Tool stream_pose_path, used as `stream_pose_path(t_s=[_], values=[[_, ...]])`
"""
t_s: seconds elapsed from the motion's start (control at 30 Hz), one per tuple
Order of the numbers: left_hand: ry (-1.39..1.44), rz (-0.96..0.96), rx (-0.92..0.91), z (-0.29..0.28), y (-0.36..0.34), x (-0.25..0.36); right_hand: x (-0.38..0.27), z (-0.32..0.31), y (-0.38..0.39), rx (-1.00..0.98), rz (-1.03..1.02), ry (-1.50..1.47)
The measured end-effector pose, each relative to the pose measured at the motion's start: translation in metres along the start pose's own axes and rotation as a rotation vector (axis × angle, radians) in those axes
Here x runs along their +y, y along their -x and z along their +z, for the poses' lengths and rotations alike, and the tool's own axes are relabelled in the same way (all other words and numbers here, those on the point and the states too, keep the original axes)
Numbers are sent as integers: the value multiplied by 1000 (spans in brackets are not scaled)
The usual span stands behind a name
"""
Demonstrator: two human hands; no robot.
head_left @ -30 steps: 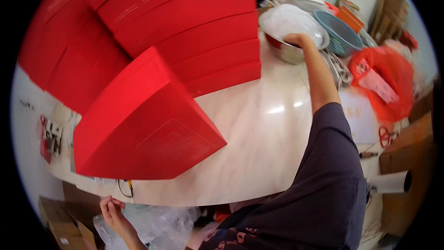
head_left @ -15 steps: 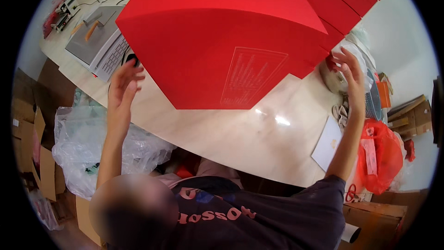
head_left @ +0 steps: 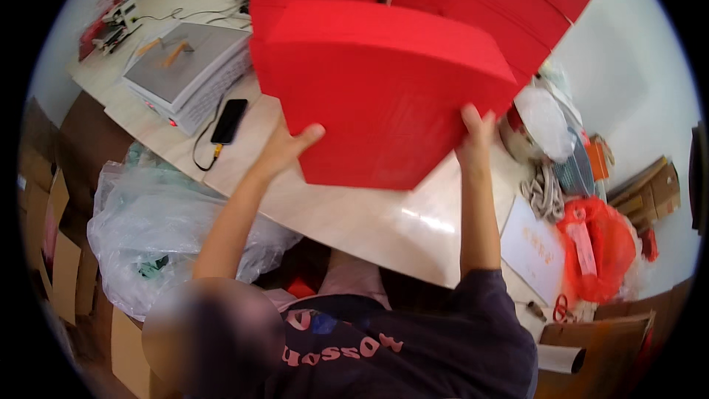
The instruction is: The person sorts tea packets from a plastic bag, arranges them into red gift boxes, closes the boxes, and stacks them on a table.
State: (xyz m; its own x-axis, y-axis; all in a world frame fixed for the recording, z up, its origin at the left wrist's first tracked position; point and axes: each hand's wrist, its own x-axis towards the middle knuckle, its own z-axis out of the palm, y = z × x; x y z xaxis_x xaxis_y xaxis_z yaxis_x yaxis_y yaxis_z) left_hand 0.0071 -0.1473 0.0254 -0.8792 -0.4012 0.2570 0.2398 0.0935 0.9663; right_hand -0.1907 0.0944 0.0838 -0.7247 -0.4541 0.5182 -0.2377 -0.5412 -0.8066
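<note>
Red box (head_left: 384, 111), its sides held by the fingers (head_left: 313, 134) of left hand (head_left: 283, 150) and right hand (head_left: 475, 142), could tip if either grip slackens.

Left hand (head_left: 284, 151): most fingers hidden behind red box (head_left: 369, 103); stacked boxes (head_left: 484, 4) cut off by top edge.

Gripping lg red box (head_left: 384, 96) btwn L hand (head_left: 283, 151) & R hand (head_left: 476, 139), in front of red box stack (head_left: 491, 4), at marbled table (head_left: 347, 223), w/ black smartphone (head_left: 230, 120) nr grey-topped machine (head_left: 179, 68)

The red box (head_left: 384, 118) looks matt, the tabletop (head_left: 399, 229) glossy.
</note>
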Motion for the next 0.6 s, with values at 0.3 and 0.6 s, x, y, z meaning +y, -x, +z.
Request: stream_pose_path(t_s=[0.3, 0.6], values=[[-299, 67, 322, -5, 73, -27, -74, 77, 60, -323, -829, 1027], [-108, -129, 353, -10, 179, -51, 22, 64, 146, -567, -911, 1439]])
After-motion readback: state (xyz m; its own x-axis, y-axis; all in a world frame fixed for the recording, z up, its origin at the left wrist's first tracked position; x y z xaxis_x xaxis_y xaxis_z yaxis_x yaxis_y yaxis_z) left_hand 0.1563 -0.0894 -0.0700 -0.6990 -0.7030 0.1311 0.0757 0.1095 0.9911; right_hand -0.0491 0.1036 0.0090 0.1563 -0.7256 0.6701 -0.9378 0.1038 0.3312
